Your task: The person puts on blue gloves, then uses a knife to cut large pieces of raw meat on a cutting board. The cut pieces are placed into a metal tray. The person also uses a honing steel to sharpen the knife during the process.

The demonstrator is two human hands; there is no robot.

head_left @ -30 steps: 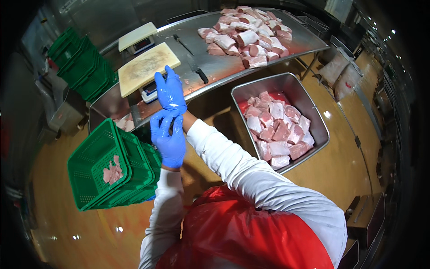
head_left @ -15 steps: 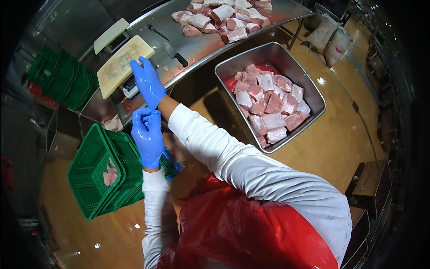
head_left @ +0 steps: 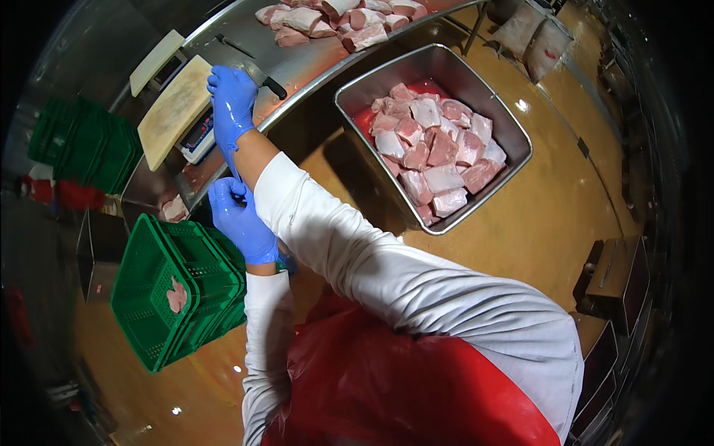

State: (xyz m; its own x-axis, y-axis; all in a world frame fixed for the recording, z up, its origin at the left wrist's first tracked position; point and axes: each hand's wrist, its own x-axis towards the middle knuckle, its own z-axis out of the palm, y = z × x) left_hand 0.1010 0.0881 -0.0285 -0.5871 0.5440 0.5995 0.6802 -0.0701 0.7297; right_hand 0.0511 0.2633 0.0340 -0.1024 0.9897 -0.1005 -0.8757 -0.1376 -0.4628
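Big steel tub of meat right of centre, green crate lower left. Upper left, right hand's fingers are bunched together; just below, left hand pinches its stretched blue glove cuff.

From up on the head, the left of two side-by-side fisheye cameras peers steeply down past the wearer's own body! The red apron looms close along the bottom edge, white sleeves stretching away from the lens. Out at arm's length, left of centre, come the left hand and right hand. Farther off, the steel table slants across the top, its pile cropped by the frame. We look right into the metal tub, and the whole scene curves toward a dark round rim!
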